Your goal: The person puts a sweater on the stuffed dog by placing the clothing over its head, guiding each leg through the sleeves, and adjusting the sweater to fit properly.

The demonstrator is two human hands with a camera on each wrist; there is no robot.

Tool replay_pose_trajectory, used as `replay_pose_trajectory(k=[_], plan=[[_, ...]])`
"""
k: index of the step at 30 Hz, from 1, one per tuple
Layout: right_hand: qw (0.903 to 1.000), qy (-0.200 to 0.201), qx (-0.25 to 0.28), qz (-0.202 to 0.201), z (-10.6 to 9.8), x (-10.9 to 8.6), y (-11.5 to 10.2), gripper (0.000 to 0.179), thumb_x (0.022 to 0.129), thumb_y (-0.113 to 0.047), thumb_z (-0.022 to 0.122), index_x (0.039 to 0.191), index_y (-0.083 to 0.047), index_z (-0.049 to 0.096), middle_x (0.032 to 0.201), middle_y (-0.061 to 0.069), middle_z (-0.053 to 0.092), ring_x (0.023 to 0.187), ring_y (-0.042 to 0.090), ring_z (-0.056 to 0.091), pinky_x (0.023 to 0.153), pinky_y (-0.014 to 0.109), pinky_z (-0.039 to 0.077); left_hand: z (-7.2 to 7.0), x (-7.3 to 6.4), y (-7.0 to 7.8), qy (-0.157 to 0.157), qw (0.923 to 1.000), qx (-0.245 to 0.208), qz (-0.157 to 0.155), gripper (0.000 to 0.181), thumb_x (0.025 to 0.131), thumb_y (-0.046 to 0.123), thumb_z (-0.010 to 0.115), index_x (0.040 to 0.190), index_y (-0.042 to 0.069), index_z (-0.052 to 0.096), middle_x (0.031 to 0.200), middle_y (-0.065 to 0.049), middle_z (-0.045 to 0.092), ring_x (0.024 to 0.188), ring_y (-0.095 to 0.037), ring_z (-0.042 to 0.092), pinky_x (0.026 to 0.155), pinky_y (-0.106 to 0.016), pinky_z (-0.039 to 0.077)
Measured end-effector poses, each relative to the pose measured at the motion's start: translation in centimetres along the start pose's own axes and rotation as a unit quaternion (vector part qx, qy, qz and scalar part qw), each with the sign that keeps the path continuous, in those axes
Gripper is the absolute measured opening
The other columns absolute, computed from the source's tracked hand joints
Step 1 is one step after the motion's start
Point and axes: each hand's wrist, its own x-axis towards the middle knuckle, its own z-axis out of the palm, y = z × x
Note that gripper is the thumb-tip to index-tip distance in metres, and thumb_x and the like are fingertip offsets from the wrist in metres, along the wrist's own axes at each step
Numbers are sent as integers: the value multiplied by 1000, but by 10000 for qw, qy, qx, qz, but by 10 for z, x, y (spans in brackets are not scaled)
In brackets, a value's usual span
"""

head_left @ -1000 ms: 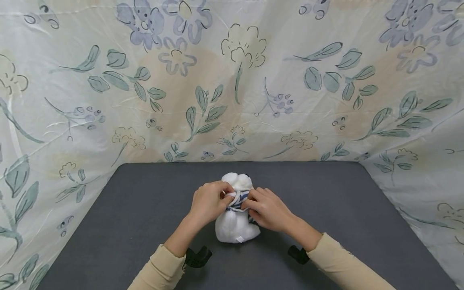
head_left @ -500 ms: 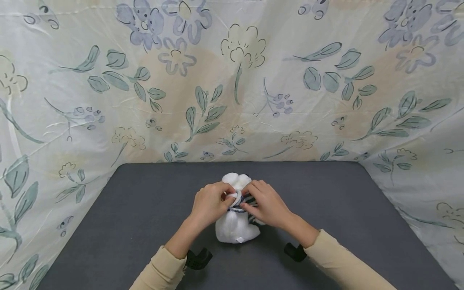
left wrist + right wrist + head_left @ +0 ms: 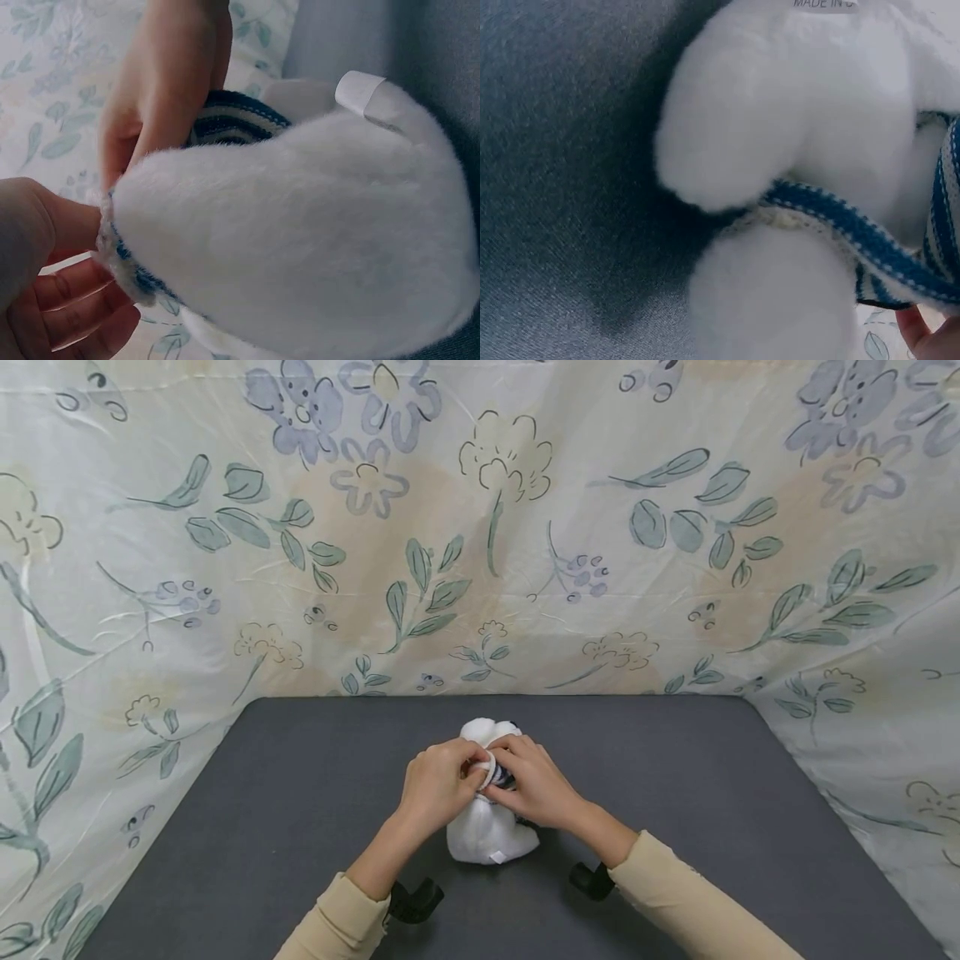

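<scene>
A white plush toy (image 3: pixel 487 837) sits on the table with its back to me, a small tag low on its body. Round its neck goes a blue-and-white striped knitted scarf (image 3: pixel 505 777). My left hand (image 3: pixel 441 781) pinches a white-edged loop of the scarf between thumb and fingers behind the neck. Close beside it, my right hand (image 3: pixel 542 787) pinches the scarf from the other side, its fingertips nearly meeting the left ones. The right wrist view shows a band of the scarf (image 3: pixel 855 225) crossing the white fur. The toy's face is hidden.
A dark grey table (image 3: pixel 315 793) lies under the toy. Behind it and at both sides hangs a white curtain (image 3: pixel 495 610) printed with flowers and leaves. Black wrist mounts (image 3: pixel 416 902) hang below both forearms.
My right hand has moved left and slightly up, close to the left hand, drawing scarf cloth with it. My left hand keeps its hold, barely shifting. The toy stays in place.
</scene>
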Motion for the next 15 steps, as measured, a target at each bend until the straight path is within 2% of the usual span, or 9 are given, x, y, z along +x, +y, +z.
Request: replay_pose_trajectory(k=[5, 15], plan=[[9997, -224, -55, -1, 0, 1, 3, 32, 82, -29, 69, 112, -19, 62, 111, -2, 54, 102, 16, 49, 76, 35, 39, 1, -1, 0, 99, 9999, 73, 11, 6, 80, 16, 70, 82, 21, 68, 73, 10, 61, 53, -3, 49, 46, -19, 36], [9980, -589, -54, -231, 0, 0, 11, 34, 86, -26, 65, 118, -18, 58, 114, -2, 53, 104, 17, 46, 77, 35, 38, 0, -2, -1, -4, 10000, -6, 47, 7, 80, 14, 70, 81, 20, 66, 70, 9, 59, 52, -3, 47, 45, -19, 35]])
